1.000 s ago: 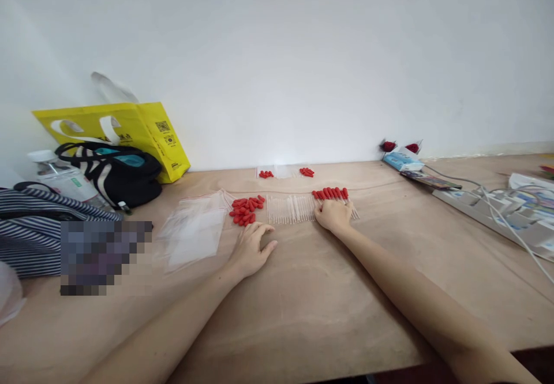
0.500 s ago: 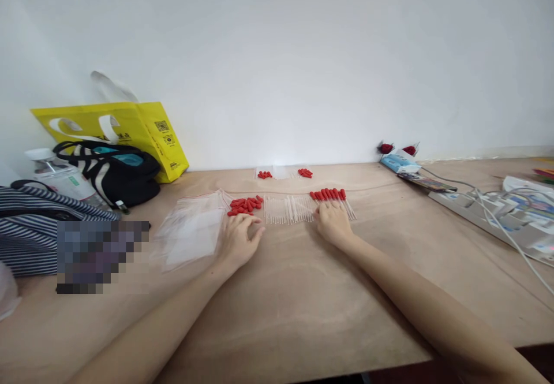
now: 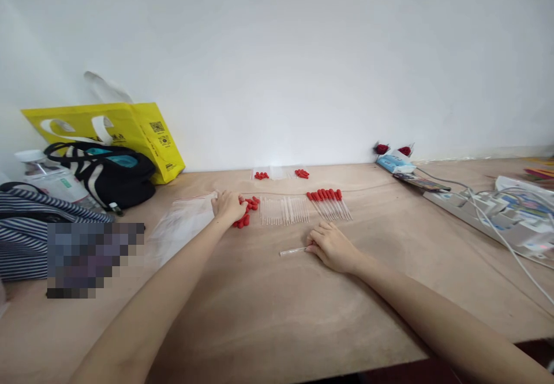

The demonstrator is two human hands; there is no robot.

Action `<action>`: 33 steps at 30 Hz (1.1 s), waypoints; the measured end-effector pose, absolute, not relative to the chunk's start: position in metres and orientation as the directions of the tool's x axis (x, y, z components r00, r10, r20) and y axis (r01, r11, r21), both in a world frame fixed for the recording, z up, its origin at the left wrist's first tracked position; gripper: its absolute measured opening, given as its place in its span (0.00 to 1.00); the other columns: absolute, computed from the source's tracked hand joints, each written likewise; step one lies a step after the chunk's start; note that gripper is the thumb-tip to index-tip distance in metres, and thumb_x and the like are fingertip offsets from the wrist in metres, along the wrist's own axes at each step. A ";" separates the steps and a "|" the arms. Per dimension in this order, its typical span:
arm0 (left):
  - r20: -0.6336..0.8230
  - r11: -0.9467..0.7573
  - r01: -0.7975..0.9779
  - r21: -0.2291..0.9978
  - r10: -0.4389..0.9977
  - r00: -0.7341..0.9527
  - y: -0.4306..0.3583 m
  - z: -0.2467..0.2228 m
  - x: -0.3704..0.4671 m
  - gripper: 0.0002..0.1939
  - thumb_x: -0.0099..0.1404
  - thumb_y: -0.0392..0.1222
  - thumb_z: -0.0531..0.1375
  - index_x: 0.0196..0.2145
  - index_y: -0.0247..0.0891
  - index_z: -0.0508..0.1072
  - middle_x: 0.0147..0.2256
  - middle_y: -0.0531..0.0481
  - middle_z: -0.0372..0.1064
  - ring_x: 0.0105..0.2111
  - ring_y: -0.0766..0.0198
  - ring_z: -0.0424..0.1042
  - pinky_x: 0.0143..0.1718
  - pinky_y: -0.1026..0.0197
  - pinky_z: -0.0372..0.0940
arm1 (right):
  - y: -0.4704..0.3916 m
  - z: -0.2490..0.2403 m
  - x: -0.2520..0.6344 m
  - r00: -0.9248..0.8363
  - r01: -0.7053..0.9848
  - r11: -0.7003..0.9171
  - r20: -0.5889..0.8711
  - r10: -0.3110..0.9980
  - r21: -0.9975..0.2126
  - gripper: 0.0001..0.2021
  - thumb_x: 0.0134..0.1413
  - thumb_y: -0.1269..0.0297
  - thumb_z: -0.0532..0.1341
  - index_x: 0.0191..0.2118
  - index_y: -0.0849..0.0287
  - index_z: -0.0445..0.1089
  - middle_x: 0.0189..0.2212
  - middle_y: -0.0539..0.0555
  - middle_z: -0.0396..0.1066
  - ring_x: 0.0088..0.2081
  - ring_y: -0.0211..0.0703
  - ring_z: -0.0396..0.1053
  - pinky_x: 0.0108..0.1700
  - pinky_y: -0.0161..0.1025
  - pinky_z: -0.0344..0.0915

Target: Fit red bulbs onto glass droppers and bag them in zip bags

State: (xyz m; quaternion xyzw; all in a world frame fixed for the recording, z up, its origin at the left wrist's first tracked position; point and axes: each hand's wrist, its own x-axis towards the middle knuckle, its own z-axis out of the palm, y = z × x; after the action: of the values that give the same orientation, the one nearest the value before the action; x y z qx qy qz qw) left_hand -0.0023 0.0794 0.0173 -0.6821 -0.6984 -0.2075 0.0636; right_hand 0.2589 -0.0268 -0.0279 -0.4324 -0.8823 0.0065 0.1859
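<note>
My right hand (image 3: 332, 246) is closed on a thin clear glass tube (image 3: 292, 252), which points left from its fingertips just above the table. Over the pile of red rubber bulbs (image 3: 252, 203), my left hand (image 3: 228, 206) reaches in with fingers apart; its fingertips are partly hidden among the bulbs. Between the hands, farther back, lies a row of bare glass tubes (image 3: 284, 211). To the right of that row, several droppers (image 3: 329, 204) lie side by side, red bulbs fitted on their far ends.
Clear zip bags (image 3: 182, 228) lie left of the bulbs. Near the wall, another clear bag (image 3: 277, 172) has red bulbs at both ends. A yellow bag (image 3: 167, 147) and a black bag (image 3: 130, 179) stand left. A power strip (image 3: 480, 216) with cables lies right.
My right hand has drawn back from the row with a glass tube in it. The left hand has moved forward and left onto the bulb pile, and some bulbs have shifted nearer.
</note>
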 end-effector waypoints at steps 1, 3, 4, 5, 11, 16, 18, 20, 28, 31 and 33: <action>0.381 -0.028 0.977 0.210 0.923 -0.055 0.078 0.020 -0.002 0.05 0.54 0.41 0.57 0.24 0.38 0.70 0.33 0.42 0.68 0.43 0.45 0.62 0.41 0.45 0.56 | -0.027 -0.028 0.259 -0.559 0.755 0.630 0.321 0.764 -0.184 0.07 0.55 0.65 0.55 0.29 0.60 0.65 0.29 0.53 0.67 0.35 0.43 0.59 0.38 0.39 0.52; 0.399 -0.087 0.971 0.222 0.917 -0.010 0.071 0.025 0.000 0.04 0.56 0.39 0.55 0.28 0.38 0.69 0.35 0.42 0.68 0.43 0.48 0.63 0.41 0.48 0.57 | -0.027 -0.027 0.260 -0.561 0.741 0.637 0.324 0.761 -0.213 0.06 0.55 0.65 0.55 0.30 0.60 0.65 0.29 0.53 0.67 0.35 0.43 0.59 0.38 0.39 0.52; 0.405 -0.131 0.965 0.228 0.914 0.029 0.064 0.028 0.001 0.04 0.57 0.39 0.54 0.29 0.38 0.68 0.36 0.44 0.68 0.42 0.51 0.64 0.41 0.51 0.58 | -0.027 -0.027 0.260 -0.562 0.733 0.640 0.326 0.760 -0.229 0.06 0.55 0.65 0.55 0.30 0.60 0.65 0.30 0.53 0.67 0.35 0.42 0.59 0.38 0.39 0.53; 0.405 -0.197 0.954 0.226 0.910 0.092 0.056 0.030 0.002 0.04 0.59 0.39 0.53 0.31 0.38 0.67 0.36 0.45 0.68 0.41 0.54 0.65 0.40 0.55 0.59 | -0.027 -0.026 0.260 -0.564 0.724 0.645 0.328 0.758 -0.246 0.06 0.55 0.65 0.55 0.31 0.60 0.65 0.30 0.53 0.67 0.35 0.42 0.59 0.38 0.39 0.53; 0.272 -0.659 0.750 -0.053 0.714 0.646 -0.004 0.008 0.016 0.07 0.62 0.34 0.47 0.32 0.37 0.64 0.30 0.47 0.66 0.30 0.60 0.67 0.33 0.60 0.60 | -0.027 -0.027 0.262 -0.586 0.666 0.682 0.354 0.729 -0.302 0.07 0.53 0.63 0.57 0.35 0.60 0.68 0.31 0.54 0.67 0.35 0.41 0.59 0.38 0.39 0.55; 0.289 -0.768 0.639 0.042 0.621 0.728 -0.020 -0.012 0.018 0.05 0.62 0.36 0.51 0.36 0.37 0.66 0.34 0.47 0.66 0.35 0.59 0.66 0.36 0.58 0.61 | -0.025 -0.034 0.262 -0.581 0.635 0.702 0.400 0.709 -0.322 0.11 0.54 0.59 0.56 0.39 0.55 0.71 0.29 0.54 0.65 0.34 0.41 0.59 0.38 0.39 0.56; 0.334 -0.755 0.622 0.209 0.653 0.680 -0.018 -0.014 0.014 0.10 0.61 0.38 0.54 0.42 0.37 0.65 0.38 0.46 0.65 0.38 0.59 0.66 0.39 0.58 0.62 | -0.024 -0.037 0.262 -0.569 0.619 0.706 0.422 0.706 -0.346 0.12 0.54 0.57 0.56 0.40 0.55 0.72 0.28 0.54 0.65 0.33 0.40 0.59 0.37 0.39 0.56; 0.362 -0.750 0.593 0.293 0.661 0.657 -0.015 -0.016 0.008 0.14 0.61 0.39 0.56 0.45 0.37 0.65 0.42 0.44 0.64 0.42 0.59 0.65 0.43 0.56 0.62 | -0.023 -0.039 0.261 -0.561 0.608 0.708 0.437 0.703 -0.359 0.13 0.53 0.56 0.57 0.40 0.54 0.72 0.29 0.54 0.65 0.32 0.40 0.59 0.37 0.39 0.57; 0.423 -0.764 0.561 0.317 0.644 0.637 -0.012 -0.025 0.006 0.09 0.62 0.38 0.54 0.36 0.39 0.73 0.39 0.46 0.68 0.41 0.59 0.66 0.44 0.54 0.60 | -0.025 -0.043 0.252 -0.505 0.612 0.700 0.498 0.704 -0.369 0.11 0.55 0.60 0.55 0.33 0.56 0.74 0.28 0.54 0.64 0.32 0.40 0.59 0.36 0.39 0.56; 0.433 -0.747 0.581 0.322 0.662 0.612 -0.015 -0.023 0.009 0.08 0.63 0.39 0.53 0.35 0.38 0.71 0.35 0.48 0.70 0.38 0.61 0.66 0.43 0.54 0.59 | -0.030 -0.039 0.248 -0.444 0.679 0.656 0.526 0.725 -0.330 0.10 0.55 0.62 0.54 0.31 0.58 0.71 0.30 0.55 0.66 0.35 0.42 0.60 0.37 0.40 0.54; 0.435 -0.731 0.601 0.325 0.679 0.591 -0.018 -0.022 0.012 0.07 0.63 0.39 0.52 0.34 0.38 0.70 0.33 0.50 0.71 0.37 0.61 0.66 0.44 0.54 0.58 | -0.034 -0.036 0.246 -0.404 0.722 0.619 0.538 0.740 -0.310 0.09 0.56 0.64 0.53 0.31 0.58 0.69 0.30 0.54 0.68 0.36 0.42 0.61 0.39 0.41 0.52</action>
State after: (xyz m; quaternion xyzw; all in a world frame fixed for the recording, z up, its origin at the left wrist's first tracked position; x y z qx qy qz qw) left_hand 0.0116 -0.0179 -0.0216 -0.8891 -0.3599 -0.2737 -0.0718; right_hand 0.2457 -0.0335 -0.0363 -0.4363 -0.8377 0.0141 0.3284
